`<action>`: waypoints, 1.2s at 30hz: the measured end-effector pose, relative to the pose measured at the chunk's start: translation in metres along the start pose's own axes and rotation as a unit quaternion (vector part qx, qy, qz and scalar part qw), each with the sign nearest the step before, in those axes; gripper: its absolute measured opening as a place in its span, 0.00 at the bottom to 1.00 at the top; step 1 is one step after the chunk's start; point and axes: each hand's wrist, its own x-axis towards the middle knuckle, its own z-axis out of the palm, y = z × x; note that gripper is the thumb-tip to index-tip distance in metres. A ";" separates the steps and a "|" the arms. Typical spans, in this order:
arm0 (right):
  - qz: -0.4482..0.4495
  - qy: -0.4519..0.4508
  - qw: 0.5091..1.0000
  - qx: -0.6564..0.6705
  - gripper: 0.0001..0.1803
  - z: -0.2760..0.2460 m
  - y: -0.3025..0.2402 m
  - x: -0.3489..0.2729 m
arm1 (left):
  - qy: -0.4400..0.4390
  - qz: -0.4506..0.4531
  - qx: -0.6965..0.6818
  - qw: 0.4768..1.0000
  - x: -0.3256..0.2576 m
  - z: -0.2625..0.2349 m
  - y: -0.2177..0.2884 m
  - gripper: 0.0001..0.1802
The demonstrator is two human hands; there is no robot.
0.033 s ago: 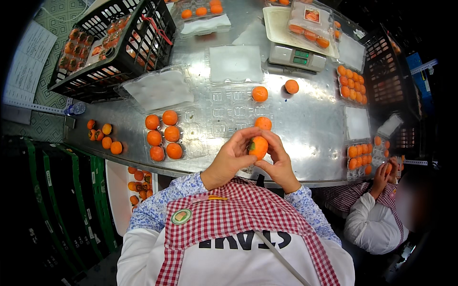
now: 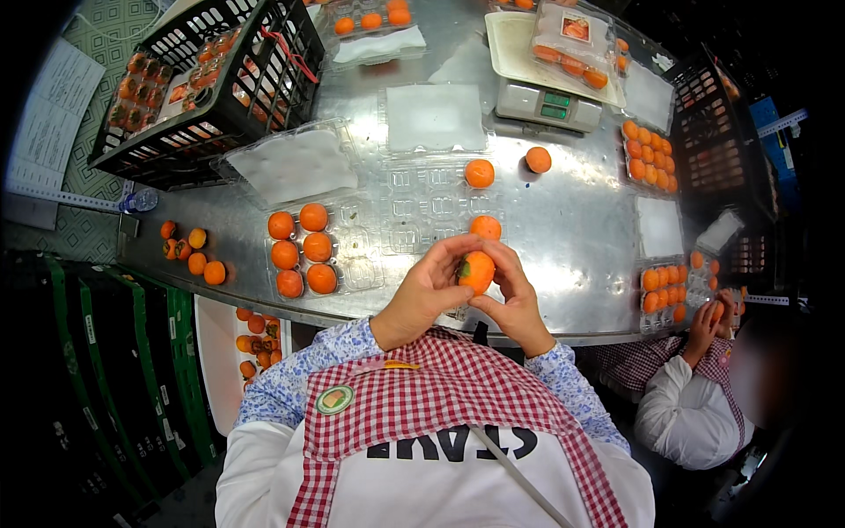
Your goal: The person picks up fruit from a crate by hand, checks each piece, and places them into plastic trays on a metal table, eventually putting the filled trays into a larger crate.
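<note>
An orange persimmon (image 2: 476, 271) is held in both my hands, just above the near edge of the steel table (image 2: 572, 229). My left hand (image 2: 429, 295) cups it from the left, and my right hand (image 2: 517, 304) pinches it from the right and below. Straight ahead lies a clear plastic tray (image 2: 414, 207) holding two persimmons, one (image 2: 485, 227) close to my fingers. To the left, another clear tray (image 2: 356, 264) holds several persimmons (image 2: 302, 250).
A loose persimmon (image 2: 538, 159) lies near a weighing scale (image 2: 544, 105). A black crate (image 2: 211, 79) of packed fruit stands at the back left. Filled trays (image 2: 650, 157) line the right side. Loose fruit (image 2: 189, 253) sits at the table's left end. Another person (image 2: 695, 396) works at the lower right.
</note>
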 end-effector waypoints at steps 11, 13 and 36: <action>-0.029 0.006 0.998 -0.060 0.40 0.000 -0.004 0.003 | -0.005 -0.001 -0.017 1.000 0.001 -0.001 0.001 0.35; -0.044 0.002 0.995 -0.092 0.41 0.000 -0.006 0.004 | -0.003 0.001 -0.011 1.000 0.001 -0.002 0.001 0.33; 0.025 0.180 0.923 -0.339 0.30 -0.004 0.025 0.043 | 0.169 -0.026 -0.053 0.984 -0.039 -0.063 0.003 0.16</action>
